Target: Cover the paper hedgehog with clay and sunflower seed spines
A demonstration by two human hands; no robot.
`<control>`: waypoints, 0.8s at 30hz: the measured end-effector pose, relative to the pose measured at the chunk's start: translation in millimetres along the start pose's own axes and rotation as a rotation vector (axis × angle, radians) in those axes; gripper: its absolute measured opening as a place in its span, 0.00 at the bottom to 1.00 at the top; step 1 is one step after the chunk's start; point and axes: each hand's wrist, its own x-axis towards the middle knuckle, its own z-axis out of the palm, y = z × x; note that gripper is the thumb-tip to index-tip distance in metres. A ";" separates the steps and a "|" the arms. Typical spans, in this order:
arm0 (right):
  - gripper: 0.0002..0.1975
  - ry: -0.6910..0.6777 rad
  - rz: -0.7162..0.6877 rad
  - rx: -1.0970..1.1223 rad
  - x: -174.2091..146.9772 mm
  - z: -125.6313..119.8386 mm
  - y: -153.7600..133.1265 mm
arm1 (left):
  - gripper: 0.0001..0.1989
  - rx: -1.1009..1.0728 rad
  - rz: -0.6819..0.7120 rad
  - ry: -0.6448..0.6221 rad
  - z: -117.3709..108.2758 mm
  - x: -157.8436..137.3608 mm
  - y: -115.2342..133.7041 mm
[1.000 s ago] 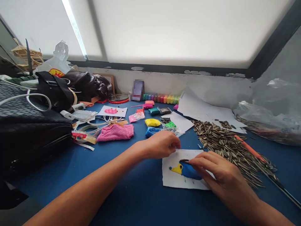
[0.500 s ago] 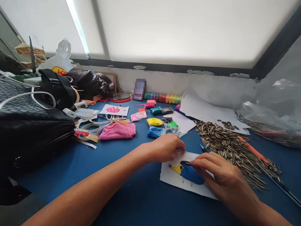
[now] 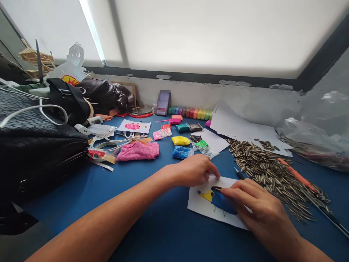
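On a sheet of white paper (image 3: 196,203) is a hedgehog-like figure with a blue clay body (image 3: 222,203), a yellow clay face (image 3: 206,195) and a dark round eye. Pencilled legs show below it. My right hand (image 3: 259,203) pinches a striped sunflower seed (image 3: 217,188) between thumb and fingertips, its tip at the upper edge of the blue clay. At the paper's far edge rests my left hand (image 3: 195,169), with one finger stretched out onto the sheet and the others partly hidden beneath; it holds nothing visible.
A heap of sunflower seeds (image 3: 261,167) spreads at the right, with a pen (image 3: 239,174) and an orange-handled tool (image 3: 297,174). Clay packets, such as a yellow one (image 3: 181,141), lie beyond my left hand. A pink cloth (image 3: 138,150) and a black bag (image 3: 49,153) are left.
A finger of my left hand has straightened out over the paper's far edge. My right hand keeps the seed against the blue clay, now tilted slightly differently. The view has shifted a little.
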 end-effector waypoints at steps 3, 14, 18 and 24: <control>0.10 -0.015 0.007 0.003 -0.7 1.7 0.4 | 0.21 0.009 -0.004 -0.002 0.2 0.6 0.7; 0.11 -0.071 -0.033 -0.060 1.6 3.4 2.3 | 0.22 0.033 -0.004 -0.009 0.2 -0.7 1.2; 0.13 -0.053 -0.029 -0.097 0.1 4.4 1.5 | 0.21 0.034 -0.004 -0.009 0.9 -0.2 1.0; 0.14 -0.066 -0.067 -0.130 1.3 2.8 0.4 | 0.21 0.032 0.005 0.002 1.2 0.3 0.5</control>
